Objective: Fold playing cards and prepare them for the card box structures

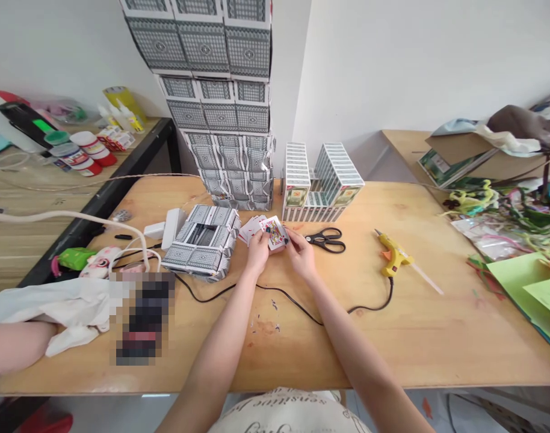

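Between my two hands is a playing card (275,232), face up, showing a court figure. My left hand (257,248) grips its left side and my right hand (299,252) pinches its right edge. More playing cards (248,228) lie fanned on the table just behind my left hand. Left of them sits a square block built of folded cards (198,255), with an opening in its top. Behind rises a tall tower of folded cards (232,153). Black-handled scissors (331,240) lie to the right of my right hand.
Stacked card boxes (311,211) stand at the back. A yellow glue gun (396,260) lies to the right, its black cord (297,304) crossing before the cards. Another person's arm (17,347) rests at the left by a white cloth (76,307). Green paper (528,285) lies far right.
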### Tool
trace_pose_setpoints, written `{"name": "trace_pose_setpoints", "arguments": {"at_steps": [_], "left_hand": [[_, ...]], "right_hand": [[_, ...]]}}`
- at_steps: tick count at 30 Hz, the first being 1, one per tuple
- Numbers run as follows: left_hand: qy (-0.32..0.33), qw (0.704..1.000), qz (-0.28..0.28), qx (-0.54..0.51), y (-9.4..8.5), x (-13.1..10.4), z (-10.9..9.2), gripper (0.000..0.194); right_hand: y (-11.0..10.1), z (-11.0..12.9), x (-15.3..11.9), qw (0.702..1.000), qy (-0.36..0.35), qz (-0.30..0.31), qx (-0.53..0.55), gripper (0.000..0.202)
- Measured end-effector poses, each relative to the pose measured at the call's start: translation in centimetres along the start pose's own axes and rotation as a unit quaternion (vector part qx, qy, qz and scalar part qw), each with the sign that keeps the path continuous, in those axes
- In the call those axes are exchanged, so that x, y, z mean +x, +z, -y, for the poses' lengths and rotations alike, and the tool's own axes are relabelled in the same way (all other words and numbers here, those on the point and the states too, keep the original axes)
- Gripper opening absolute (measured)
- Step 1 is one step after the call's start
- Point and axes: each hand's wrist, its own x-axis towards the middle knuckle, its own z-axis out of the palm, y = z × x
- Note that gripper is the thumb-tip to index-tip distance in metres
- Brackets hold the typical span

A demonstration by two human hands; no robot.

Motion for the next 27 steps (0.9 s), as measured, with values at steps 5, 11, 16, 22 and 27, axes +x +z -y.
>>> {"name": "trace_pose_setpoints", "arguments": {"at_steps": [5, 11, 16, 22, 27], "left_hand": [[0.030, 0.999, 0.013, 0.023, -0.5, -0.1, 0.2, 0.034], [0.053, 0.997, -0.006, 0.056, -1.0, -0.2, 0.2, 0.044], [0.073, 0.993, -0.028, 0.094, -1.3, -0.3, -0.2, 0.031], [0.104, 0.988, -0.041, 0.109, -1.8, -0.3, -0.6, 0.042], [0.091, 0.990, -0.024, 0.107, -1.9, -0.2, -0.5, 0.041]], "right_hand": [[0.1, -0.4, 0.0, 0.999, 0.014, -0.033, -0.007, 0.029], [-0.1, -1.4, 0.5, 0.991, 0.061, -0.116, 0.032, 0.018], [-0.2, -1.1, 0.5, 0.989, 0.064, -0.122, 0.051, 0.017], [0.0, -0.9, 0.5, 0.987, 0.082, -0.108, 0.083, 0.027], [0.1, -1.2, 0.4, 0.982, 0.087, -0.156, 0.064, 0.022]]}}
